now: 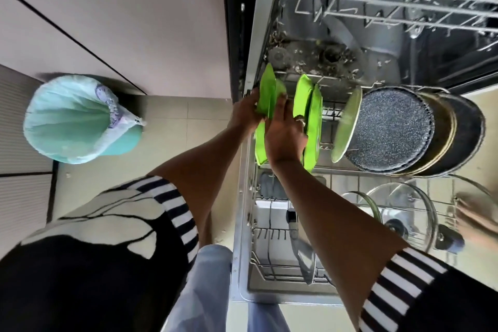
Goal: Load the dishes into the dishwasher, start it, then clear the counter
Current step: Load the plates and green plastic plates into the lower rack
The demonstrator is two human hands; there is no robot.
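Grips bright green square plastic plate (267, 94) by rim with left hand (244, 114), steadies face with straight-fingered right hand (285, 133), upright at left end of wire lower rack (330, 113), to slot between tines.

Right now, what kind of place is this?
Most likely a home kitchen: an open dishwasher with its lower rack pulled out, green plates and a speckled pot racked in it, and a lined bin beside flat cabinet fronts.
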